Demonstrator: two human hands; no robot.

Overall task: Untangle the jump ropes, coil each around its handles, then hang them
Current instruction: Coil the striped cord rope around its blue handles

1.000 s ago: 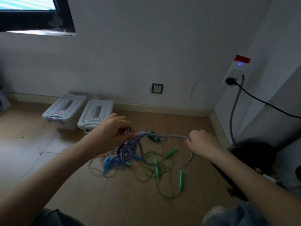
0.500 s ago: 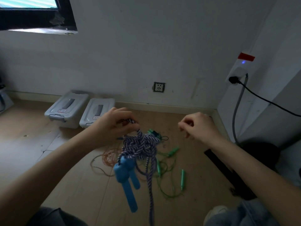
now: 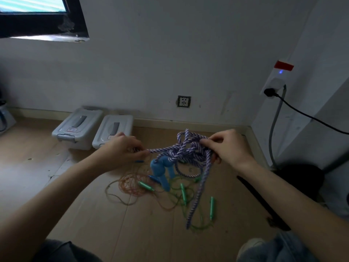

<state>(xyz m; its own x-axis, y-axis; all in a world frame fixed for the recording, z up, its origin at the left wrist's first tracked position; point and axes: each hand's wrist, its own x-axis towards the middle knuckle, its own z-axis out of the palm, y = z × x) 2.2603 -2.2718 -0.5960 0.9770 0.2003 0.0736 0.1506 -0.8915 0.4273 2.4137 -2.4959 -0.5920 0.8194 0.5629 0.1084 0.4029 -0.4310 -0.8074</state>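
head view: early stage. purple-white braided rope (image 3: 186, 151) still knotted, held in the air above the floor (image 3: 113, 224), blue handles (image 3: 162, 170) dangling beneath; green ropes (image 3: 188, 201) and orange rope (image 3: 128, 184) lie tangled below. nothing coiled or hung. left hand (image 3: 120, 148) fingers pinch one strand taut; right hand (image 3: 226, 148) fingers grip the knot.

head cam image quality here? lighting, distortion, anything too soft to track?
Head view: dim, flat room light, brightest at the window top left, which is blown out; wide-angle bending shows in the skirting board; left hand and right hand slightly soft; purple-white rope readable, thin orange cord and green cord faint against the wood floor.
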